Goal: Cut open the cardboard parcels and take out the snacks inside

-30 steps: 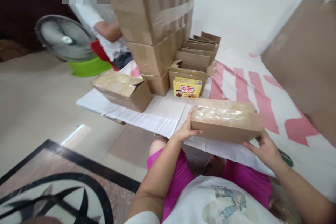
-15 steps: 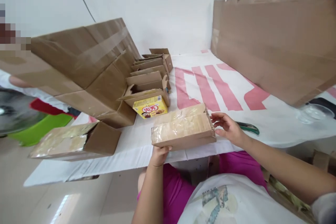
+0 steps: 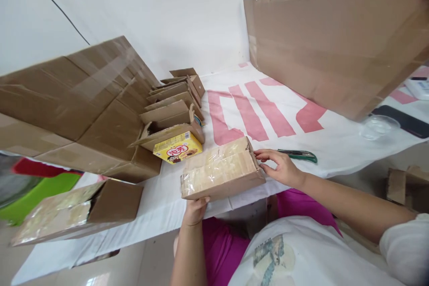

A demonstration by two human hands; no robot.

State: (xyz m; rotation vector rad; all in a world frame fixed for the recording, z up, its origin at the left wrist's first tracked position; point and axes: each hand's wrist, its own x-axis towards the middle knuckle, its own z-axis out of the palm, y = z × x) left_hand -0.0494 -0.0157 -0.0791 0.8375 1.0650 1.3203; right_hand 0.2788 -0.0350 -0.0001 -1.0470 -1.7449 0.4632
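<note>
A taped cardboard box point(image 3: 219, 170) rests at the front edge of the cloth-covered table, slightly tilted. My left hand point(image 3: 196, 211) grips its near left corner from below, the thumb on the front side and the other fingers hidden underneath. At the box's right end, my right hand point(image 3: 278, 166) has its fingers curved and apart, the fingertips touching the end panel. Just beyond that hand lies a green box cutter point(image 3: 298, 155). Behind the taped box, a yellow snack box point(image 3: 177, 148) leans against a row of open cardboard boxes point(image 3: 170, 118).
Another taped box point(image 3: 77, 208) sits at the table's left corner. Large cardboard panels stand at the left point(image 3: 83, 94) and right point(image 3: 328, 40). A clear plastic cup or dish point(image 3: 378, 126) and a black phone-like object point(image 3: 402, 119) lie at the right. Beyond the left edge is a green tub point(image 3: 43, 194).
My right fingers have come in against the box's right end. My left hand keeps its hold. The whole scene has shifted left and somewhat down as my head turned.
</note>
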